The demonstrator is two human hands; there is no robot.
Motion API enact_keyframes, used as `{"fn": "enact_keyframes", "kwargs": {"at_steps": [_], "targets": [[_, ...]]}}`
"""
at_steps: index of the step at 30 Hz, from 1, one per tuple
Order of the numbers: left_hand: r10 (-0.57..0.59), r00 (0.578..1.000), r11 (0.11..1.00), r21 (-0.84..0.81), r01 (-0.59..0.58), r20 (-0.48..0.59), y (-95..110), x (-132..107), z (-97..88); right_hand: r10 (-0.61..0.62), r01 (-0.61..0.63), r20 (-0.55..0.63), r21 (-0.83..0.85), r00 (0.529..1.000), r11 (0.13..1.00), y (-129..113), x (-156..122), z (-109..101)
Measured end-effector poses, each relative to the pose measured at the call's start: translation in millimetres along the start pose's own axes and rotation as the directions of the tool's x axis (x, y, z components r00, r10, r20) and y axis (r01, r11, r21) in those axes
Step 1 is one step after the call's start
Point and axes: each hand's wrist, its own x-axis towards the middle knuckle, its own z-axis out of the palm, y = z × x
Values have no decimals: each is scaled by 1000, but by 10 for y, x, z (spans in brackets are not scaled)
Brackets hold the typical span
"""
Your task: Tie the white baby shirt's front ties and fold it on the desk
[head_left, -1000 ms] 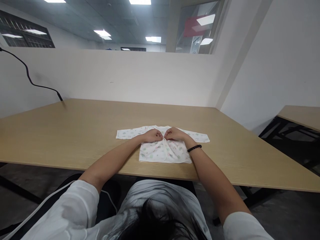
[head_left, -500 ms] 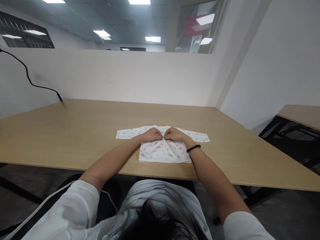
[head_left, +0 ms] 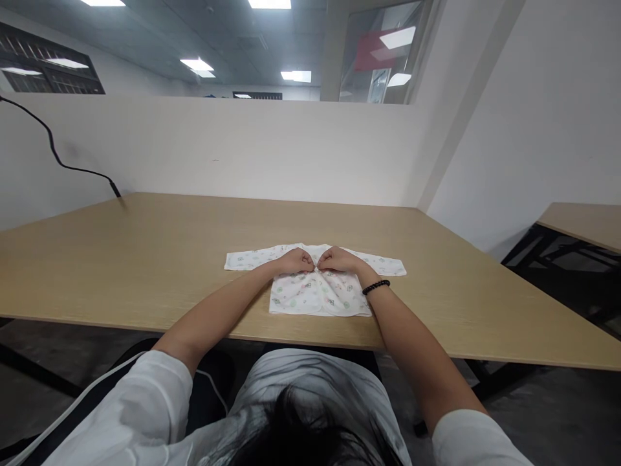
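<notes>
A small white baby shirt point(head_left: 301, 296) with a scattered print lies flat, its two sleeves spread out to the sides and its hem toward me. My left hand point(head_left: 297, 260) is closed in a pinch on the cloth at the middle of its front. Just across from it, my right hand point(head_left: 336, 260) pinches the same front from the other side. The fingertips of both hands nearly meet, and the cloth below them is drawn into creases. What exactly lies between the fingertips is too small to make out. A black beaded bracelet point(head_left: 376, 287) circles my right wrist.
The shirt rests on a wide wooden table point(head_left: 145, 259), close to its front edge. A low white partition point(head_left: 272, 149) stands behind the table. A black cable point(head_left: 80, 169) hangs down to the table's back left corner. Another table point(head_left: 589, 223) stands at the right.
</notes>
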Motion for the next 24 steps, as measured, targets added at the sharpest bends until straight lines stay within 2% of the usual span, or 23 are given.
{"fn": "enact_keyframes", "kwargs": {"at_steps": [16,21,24], "targets": [[0,999,997,77,-4,46,29,-5,-25,86,-85,-8,6,996,996,34,78,15],[-9,999,997,71,7,32,47,-12,-24,159,-158,1,60,987,986,85,137,1],[-10,1000,997,76,9,14,33,-6,-16,145,-146,7,72,989,987,81,122,-9]]}}
